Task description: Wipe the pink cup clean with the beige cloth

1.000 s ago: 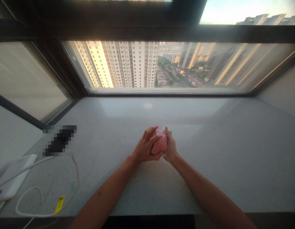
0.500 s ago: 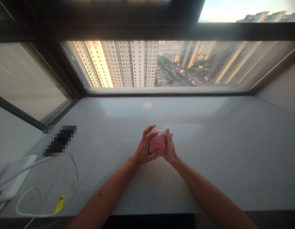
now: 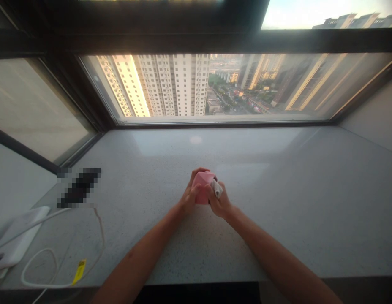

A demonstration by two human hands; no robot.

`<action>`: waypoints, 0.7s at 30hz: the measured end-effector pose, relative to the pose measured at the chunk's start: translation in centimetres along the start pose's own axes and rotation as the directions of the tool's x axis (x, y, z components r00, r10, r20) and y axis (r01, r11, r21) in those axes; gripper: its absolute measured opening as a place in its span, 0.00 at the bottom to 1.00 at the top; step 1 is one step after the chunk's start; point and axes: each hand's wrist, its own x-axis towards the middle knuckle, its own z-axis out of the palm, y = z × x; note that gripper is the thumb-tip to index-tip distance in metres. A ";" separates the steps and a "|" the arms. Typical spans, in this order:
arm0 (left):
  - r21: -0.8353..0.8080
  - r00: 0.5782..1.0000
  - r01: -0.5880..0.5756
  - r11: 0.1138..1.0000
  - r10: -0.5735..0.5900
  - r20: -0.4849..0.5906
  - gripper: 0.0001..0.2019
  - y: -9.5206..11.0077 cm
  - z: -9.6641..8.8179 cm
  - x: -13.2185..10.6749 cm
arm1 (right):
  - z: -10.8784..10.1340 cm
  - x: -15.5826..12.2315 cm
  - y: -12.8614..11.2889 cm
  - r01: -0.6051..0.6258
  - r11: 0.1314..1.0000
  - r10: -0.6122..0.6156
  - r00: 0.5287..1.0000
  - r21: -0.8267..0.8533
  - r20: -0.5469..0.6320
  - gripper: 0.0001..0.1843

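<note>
A small pink faceted object, perhaps a cup or pot, is held between my two hands above the grey speckled sill. My left hand wraps round its left side, with the fingers over the far edge and the thumb on the near face. At its right side, my right hand grips a bunched whitish cloth, which sticks up between thumb and fingers. The right thumb presses on the pink surface. Most of the right fingers are hidden behind or within the object; I cannot tell which.
To the left lie a white power bank-like device, a looped white cable with a yellow tag, and a pixelated dark item. A dark window frame borders the sill at the back.
The pink object has turned and shifted slightly left. My right hand has rolled over, so its thumb lies on the near face and the whitish cloth shows more.
</note>
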 end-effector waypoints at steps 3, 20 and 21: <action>0.002 0.999 0.044 0.999 -0.044 -0.013 0.33 0.1 0.0 0.1 | 0.0 -0.2 0.1 0.014 1.000 -0.014 1.000 -0.013 0.003 0.32; 0.690 0.891 -0.449 0.568 0.343 0.298 0.57 0.0 -0.8 0.4 | -0.6 2.5 -0.4 -0.491 0.415 0.621 0.768 0.766 0.156 0.19; 0.700 0.889 -0.454 0.551 0.338 0.310 0.56 0.1 -0.8 0.4 | -0.8 2.5 -0.5 -0.523 0.376 0.626 0.752 0.765 0.206 0.19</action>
